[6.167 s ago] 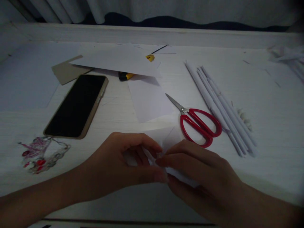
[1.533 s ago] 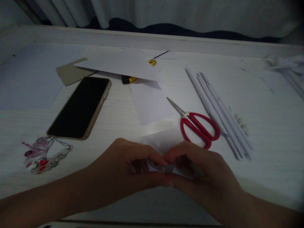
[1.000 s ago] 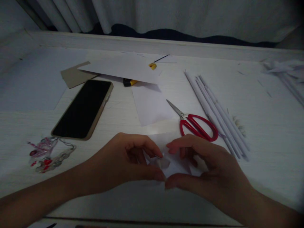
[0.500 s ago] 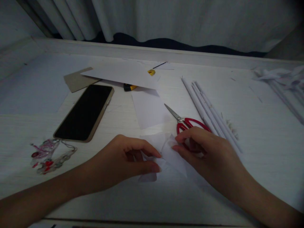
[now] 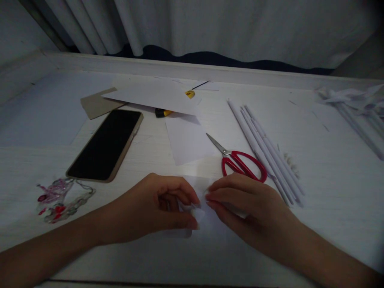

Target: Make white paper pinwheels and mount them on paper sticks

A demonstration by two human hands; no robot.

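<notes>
Cluttered white table (image 5: 330, 168): phone (image 5: 105, 145), scissors (image 5: 240, 164)

Both my forearms reach in from the bottom edge and meet near the middle. My left hand (image 5: 156, 208) lies palm down with the knuckles raised, its fingers curled under and the thumb stretched along the lower side toward the fingertips in a pinch. My right hand (image 5: 246, 204) faces it, fingers held together and nearly straight, pointing left, their tips just beside my left fingertips.
</notes>
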